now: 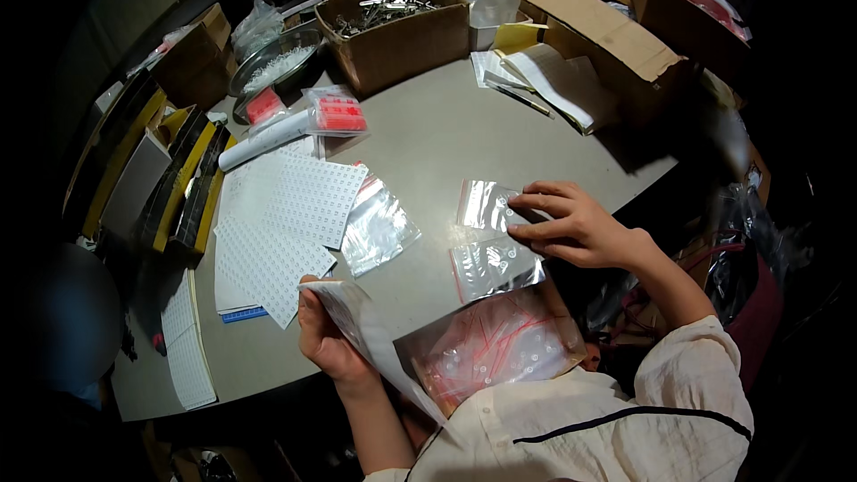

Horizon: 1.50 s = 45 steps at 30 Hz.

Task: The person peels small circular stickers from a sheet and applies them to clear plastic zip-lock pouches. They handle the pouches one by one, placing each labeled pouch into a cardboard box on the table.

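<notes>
My left hand (328,339) is closed on a sheet of paper (364,326), which hangs tilted past the table's near edge. My right hand (571,225) lies over two small clear zip bags, its fingers stretched out and apart. The fingertips touch the upper zip bag (482,203) and reach the edge of the lower zip bag (489,266). Both bags carry small round white marks. Just below them, against my body, an open cardboard box (562,317) holds many clear bags (491,335) with red strips. More flat zip bags (379,228) lie left of my right hand.
Label sheets (295,196) overlap on the table's left, beside a white roll (263,141) and a pack of red items (339,113). Black and yellow boxes (183,187) stand farther left. Behind are a carton of metal parts (393,36), a metal bowl (245,80) and papers (558,80).
</notes>
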Motion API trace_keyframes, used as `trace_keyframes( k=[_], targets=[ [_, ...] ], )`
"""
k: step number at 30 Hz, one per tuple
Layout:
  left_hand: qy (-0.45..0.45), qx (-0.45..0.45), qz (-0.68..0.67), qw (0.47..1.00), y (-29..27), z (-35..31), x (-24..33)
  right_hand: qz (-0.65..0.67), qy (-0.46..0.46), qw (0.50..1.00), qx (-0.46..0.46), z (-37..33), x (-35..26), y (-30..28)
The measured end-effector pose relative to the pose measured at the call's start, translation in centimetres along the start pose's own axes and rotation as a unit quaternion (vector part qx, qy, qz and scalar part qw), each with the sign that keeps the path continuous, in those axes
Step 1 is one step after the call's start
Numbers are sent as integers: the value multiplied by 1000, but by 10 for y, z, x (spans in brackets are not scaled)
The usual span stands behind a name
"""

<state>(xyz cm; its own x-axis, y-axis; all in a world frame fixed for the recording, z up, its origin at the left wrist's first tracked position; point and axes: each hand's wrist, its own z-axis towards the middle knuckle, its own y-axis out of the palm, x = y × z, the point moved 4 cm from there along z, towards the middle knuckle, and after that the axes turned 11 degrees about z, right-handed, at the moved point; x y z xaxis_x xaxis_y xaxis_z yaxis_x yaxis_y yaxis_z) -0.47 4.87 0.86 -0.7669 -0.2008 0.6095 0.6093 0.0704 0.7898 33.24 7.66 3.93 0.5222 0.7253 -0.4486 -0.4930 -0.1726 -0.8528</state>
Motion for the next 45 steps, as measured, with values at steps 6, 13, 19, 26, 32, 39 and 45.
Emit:
trace_keyframes(
  k=[6,13,19,26,32,39,45],
  targets=[
    [-14,86,-2,996,4,-1,1,71,-54,994,-55,-7,-34,4],
    [-20,78,-7,997,0,3,-4,288,-48,956,-26,-3,-50,0],
    [22,-5,106,994,-11,1,-2,369,-39,928,22,24,-46,8],
    [105,-4,339,935,14,-8,-8,468,92,879,8,82,-26,15],
    [86,-30,367,926,15,-5,-14,434,72,894,-83,130,-31,20],
    [39,-34,355,934,15,-3,-11,559,61,807,-180,165,-3,55],
    [0,63,263,963,8,4,19,583,103,805,-36,165,33,53]
  ],
)
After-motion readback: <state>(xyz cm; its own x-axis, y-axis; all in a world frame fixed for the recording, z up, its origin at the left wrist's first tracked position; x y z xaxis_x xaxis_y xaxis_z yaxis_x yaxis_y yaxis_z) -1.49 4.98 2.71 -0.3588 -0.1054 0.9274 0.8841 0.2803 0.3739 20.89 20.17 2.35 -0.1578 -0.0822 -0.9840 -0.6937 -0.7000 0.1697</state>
